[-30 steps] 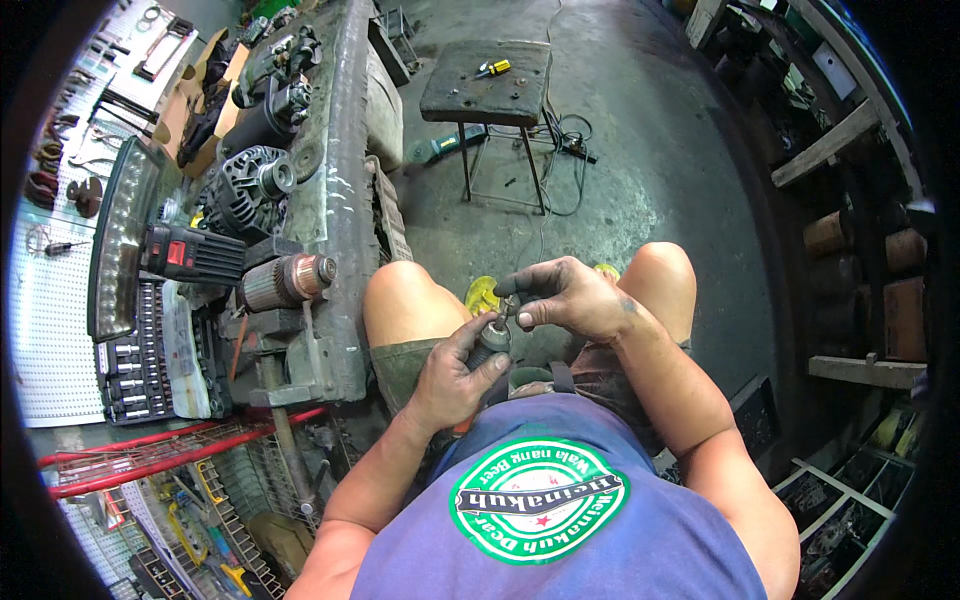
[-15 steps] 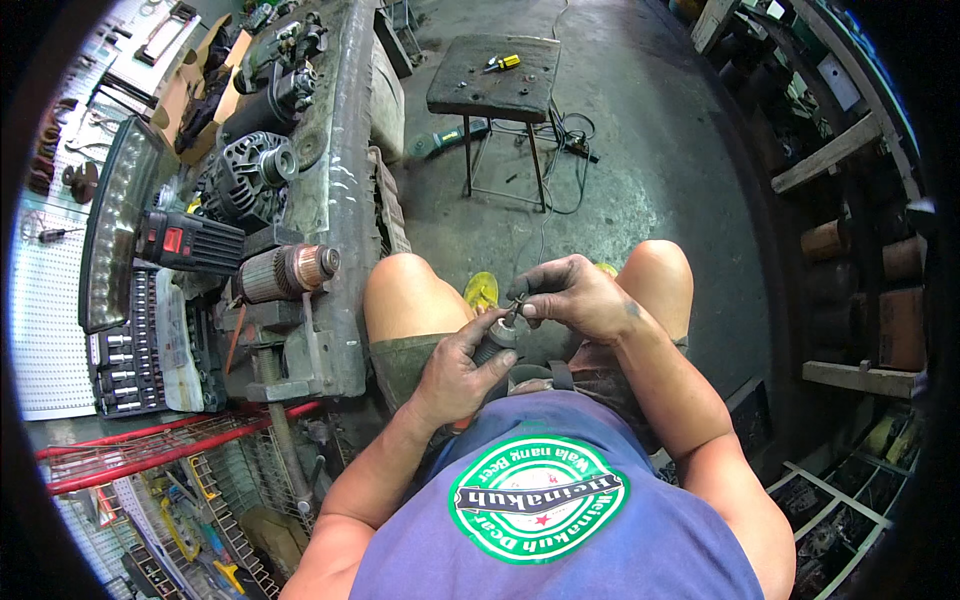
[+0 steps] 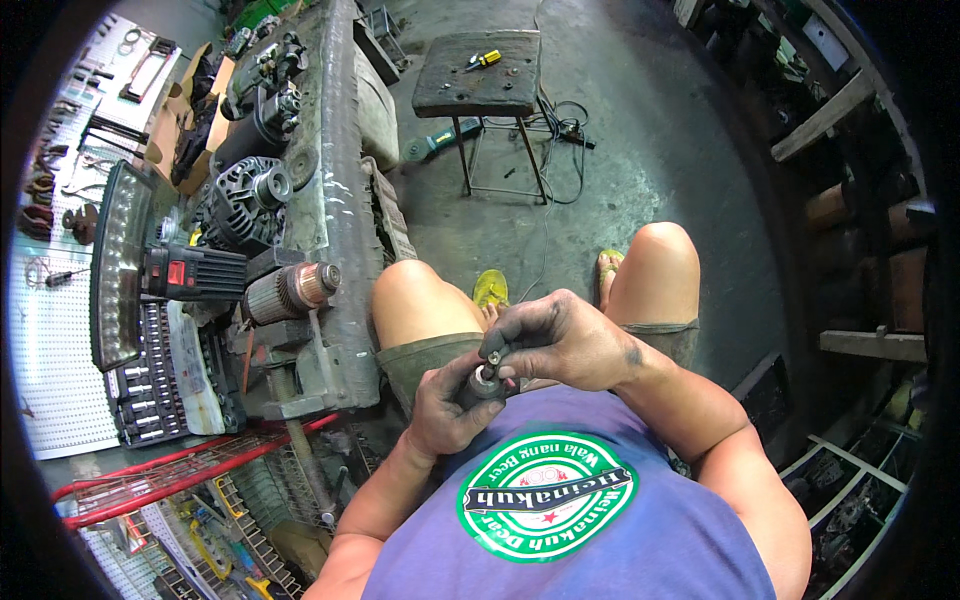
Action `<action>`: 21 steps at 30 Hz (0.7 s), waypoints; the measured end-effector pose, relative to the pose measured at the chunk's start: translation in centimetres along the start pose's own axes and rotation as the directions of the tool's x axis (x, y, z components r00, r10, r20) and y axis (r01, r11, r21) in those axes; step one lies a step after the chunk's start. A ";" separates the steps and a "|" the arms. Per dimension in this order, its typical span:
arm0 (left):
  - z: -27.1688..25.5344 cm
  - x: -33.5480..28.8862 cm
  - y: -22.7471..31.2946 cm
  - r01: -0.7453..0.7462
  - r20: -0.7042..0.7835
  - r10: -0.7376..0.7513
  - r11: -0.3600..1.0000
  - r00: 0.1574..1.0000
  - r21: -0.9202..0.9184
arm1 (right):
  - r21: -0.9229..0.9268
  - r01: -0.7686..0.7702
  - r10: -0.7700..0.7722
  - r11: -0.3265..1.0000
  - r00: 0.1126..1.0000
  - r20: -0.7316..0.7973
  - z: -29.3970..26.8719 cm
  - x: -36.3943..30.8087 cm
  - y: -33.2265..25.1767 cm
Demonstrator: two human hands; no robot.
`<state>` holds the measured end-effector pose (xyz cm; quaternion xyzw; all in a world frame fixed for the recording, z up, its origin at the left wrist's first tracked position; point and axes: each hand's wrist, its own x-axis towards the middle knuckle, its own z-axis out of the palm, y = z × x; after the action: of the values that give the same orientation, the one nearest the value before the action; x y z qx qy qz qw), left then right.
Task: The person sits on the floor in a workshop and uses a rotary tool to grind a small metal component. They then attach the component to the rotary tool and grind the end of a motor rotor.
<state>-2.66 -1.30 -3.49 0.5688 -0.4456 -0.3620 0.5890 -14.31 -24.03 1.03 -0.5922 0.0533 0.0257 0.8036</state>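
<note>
Here, both hands work together over the lap, below the bent knees in the view. Left hand: fingers curled closed around a dark cylindrical tool, thumb along its near side; the metallic nose points away from the body, and the rest is hidden by the palm. Right hand: thumb and forefinger brought close together in a pinch on a small metal piece at the tool's nose; whether the piece is seated in the nose or only touching it, cannot tell. Fingertips of both hands darkened.

Surroundings. Beyond the feet, a worn square stool carries a yellow-handled screwdriver and several small loose parts. On the floor beside its legs: a green-bodied angle grinder and a dark looped cable.

To the left, a workbench bears an alternator. Nearer, an armature with a copper-coloured end lies on its side at a bench vise. Beside these: a long clear-lensed lamp and an open socket set. A red-railed wire rack stands below.
</note>
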 end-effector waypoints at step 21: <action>0.1 2.7 0.1 0.208 -0.117 -0.248 0.938 0.962 -0.276 | -0.065 -0.111 0.101 0.992 0.984 -0.146 -2.5 2.0 0.9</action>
<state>-1.82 -3.87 -3.03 0.5596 -0.2792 -0.4396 0.6446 -12.57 -26.17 -0.83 -0.6176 0.1410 0.0283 0.7732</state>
